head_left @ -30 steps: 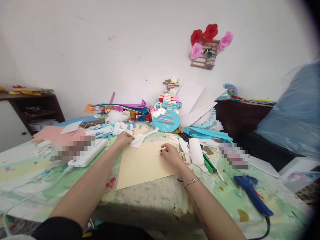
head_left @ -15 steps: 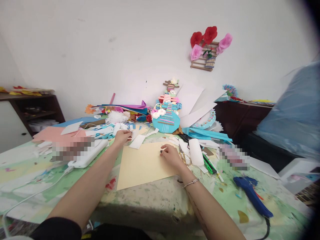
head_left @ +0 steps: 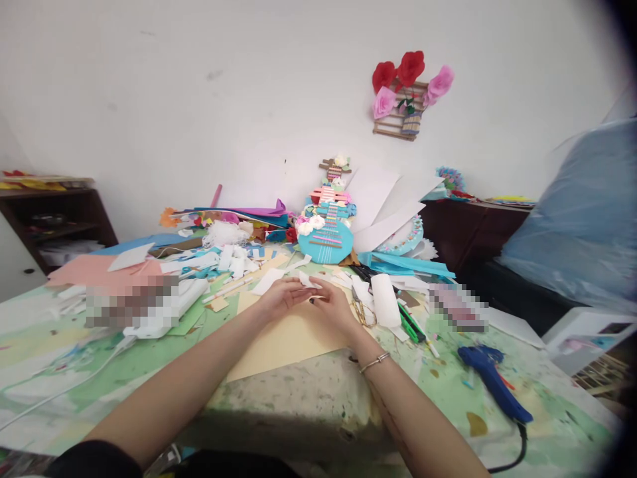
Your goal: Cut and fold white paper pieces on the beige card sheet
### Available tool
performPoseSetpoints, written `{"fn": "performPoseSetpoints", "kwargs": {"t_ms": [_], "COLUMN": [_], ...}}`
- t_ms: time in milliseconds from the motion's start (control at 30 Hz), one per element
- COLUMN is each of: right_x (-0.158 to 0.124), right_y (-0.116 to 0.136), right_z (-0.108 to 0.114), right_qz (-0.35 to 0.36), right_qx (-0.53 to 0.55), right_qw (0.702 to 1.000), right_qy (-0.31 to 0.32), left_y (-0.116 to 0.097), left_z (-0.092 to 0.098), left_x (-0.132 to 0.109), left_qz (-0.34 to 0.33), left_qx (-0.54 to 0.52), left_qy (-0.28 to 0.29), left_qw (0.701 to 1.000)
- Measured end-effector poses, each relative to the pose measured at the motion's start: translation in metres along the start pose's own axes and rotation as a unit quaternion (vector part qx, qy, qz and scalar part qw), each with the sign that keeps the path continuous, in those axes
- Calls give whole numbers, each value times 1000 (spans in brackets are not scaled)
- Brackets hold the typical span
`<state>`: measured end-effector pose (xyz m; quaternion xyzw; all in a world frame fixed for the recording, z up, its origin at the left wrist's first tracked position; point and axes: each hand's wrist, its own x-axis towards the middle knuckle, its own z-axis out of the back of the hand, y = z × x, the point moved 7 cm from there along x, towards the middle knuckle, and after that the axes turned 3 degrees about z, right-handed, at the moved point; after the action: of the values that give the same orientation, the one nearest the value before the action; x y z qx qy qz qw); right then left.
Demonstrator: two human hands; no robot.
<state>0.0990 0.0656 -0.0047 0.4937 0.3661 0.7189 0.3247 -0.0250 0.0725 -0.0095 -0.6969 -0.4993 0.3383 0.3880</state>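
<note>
red flowers (head_left: 411, 69) — blue plastic (head_left: 572, 219)

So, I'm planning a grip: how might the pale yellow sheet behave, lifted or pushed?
The pale yellow sheet looks thin, so it's probably light and might bend. Lying flat, it seems unlikely to roll or tip. Its smooth-looking surface may let it slide if pushed.

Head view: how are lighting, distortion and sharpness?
Head view: soft light, the front of the paint-stained green tablecloth in shadow; same view: dark right corners, wide-angle stretching at the sides, pixel blocks masking two patches, the small white paper piece at the fingers too small for detail.
</note>
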Motion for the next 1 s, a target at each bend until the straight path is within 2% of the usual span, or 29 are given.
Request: {"fn": "performPoseSetpoints", "kwargs": {"t_ms": [100, 233, 333, 400, 467, 500, 600, 633, 733, 867, 933, 1000], "right_x": [3, 2, 0, -3, -6, -8, -14, -16, -20, -20, -19, -19], "right_y": [-1, 5, 12, 14, 13, 12, 9, 8, 7, 4, 3, 3], "right_z": [8, 13, 13, 8, 3, 1, 3, 4, 10, 15, 15, 14], "right_qz": [-2, 4, 1, -11, -28, -38, -64, -70, -77, -95, -100, -101], "right_qx": [16, 2, -95, -169, -203, -208, -232, -246, -278, -289, -288, -287], "right_qw": [999, 998, 994, 986, 977, 975, 965, 961, 950, 946, 946, 947], "right_qy": [-45, -64, -46, 0, 51, 71, 102, 108, 116, 110, 106, 107], "left_y": [-2, -15, -15, -11, -11, -12, -12, -11, -9, -15, -19, -22], "left_z": [-6, 6, 10, 8, 7, 8, 9, 10, 11, 8, 3, -6], "left_x": [-3, 0, 3, 4, 4, 4, 3, 4, 6, 3, -4, -12], "left_qz": [5, -67, -90, -101, -136, -159, -208, -213, -226, -238, -227, -216], "left_qx": [45, 169, 236, 289, 375, 432, 602, 635, 681, 701, 693, 663], "left_qy": [52, 42, 59, 87, 84, 70, 16, 9, 6, 29, 65, 119], "left_qw": [998, 982, 966, 948, 913, 885, 771, 742, 697, 672, 681, 706]}}
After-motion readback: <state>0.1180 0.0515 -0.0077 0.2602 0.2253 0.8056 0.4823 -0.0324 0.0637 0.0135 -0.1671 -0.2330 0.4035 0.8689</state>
